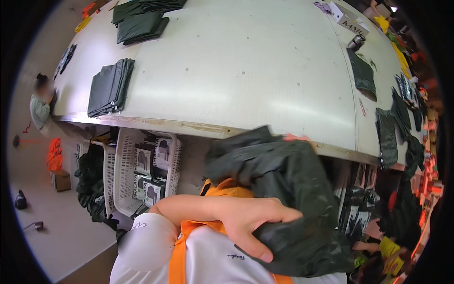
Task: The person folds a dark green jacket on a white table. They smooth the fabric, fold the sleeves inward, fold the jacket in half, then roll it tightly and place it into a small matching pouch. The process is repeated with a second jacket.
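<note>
A dark green, slightly glossy garment (302,194) hangs bunched in front of my body, its far end raised at the table's near edge. My left hand (257,220) reaches across my chest and grips the garment's near side, thumb and fingers closed on the cloth. Behind the far edge of the garment a small pinkish patch shows, apparently part of my right hand (299,137). The cloth hides the rest of that hand and its fingers. Part of the garment is blurred by motion.
Folded dark green garments (111,89) are stacked on the large white table (213,90), with more stacks (142,26) farther back. A white basket (124,170) of packaged goods stands below its edge. A bottle (356,42) and white box (349,18) stand far right. Another person (40,102) is at left.
</note>
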### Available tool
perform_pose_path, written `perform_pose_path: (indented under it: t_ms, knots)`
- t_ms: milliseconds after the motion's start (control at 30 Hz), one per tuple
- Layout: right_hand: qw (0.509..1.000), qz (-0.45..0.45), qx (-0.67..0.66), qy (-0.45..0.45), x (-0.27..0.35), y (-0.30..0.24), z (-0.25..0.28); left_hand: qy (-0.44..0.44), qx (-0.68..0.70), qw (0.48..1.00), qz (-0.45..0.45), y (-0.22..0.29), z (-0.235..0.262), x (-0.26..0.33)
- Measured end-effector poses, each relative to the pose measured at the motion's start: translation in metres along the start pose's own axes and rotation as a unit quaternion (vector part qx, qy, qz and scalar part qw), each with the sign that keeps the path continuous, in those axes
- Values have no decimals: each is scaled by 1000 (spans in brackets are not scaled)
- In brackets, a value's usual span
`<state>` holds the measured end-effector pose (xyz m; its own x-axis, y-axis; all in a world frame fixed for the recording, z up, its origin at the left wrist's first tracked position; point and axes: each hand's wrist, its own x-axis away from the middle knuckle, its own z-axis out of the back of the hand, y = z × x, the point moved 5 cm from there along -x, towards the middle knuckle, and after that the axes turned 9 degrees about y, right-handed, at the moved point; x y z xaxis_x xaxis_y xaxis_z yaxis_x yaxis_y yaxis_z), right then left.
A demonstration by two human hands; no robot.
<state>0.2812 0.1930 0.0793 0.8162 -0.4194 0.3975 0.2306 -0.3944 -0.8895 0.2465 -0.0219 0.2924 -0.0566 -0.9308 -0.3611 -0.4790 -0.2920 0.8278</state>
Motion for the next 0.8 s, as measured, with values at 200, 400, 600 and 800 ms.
perform_pose_path:
  t_ms: [200,400,600,800]
  knots:
    - [895,130,337,261,200,-72,200,122,-224,951,176,-26,3,71]
    - [769,77,588,236,301,-205,52,244,-522,816,48,-16,11,101]
    - [897,190,373,140,235,-327,36,376,-603,703,5,111,46,69]
    - [849,337,237,332,143,-474,41,373,-623,663,-184,221,71,-20]
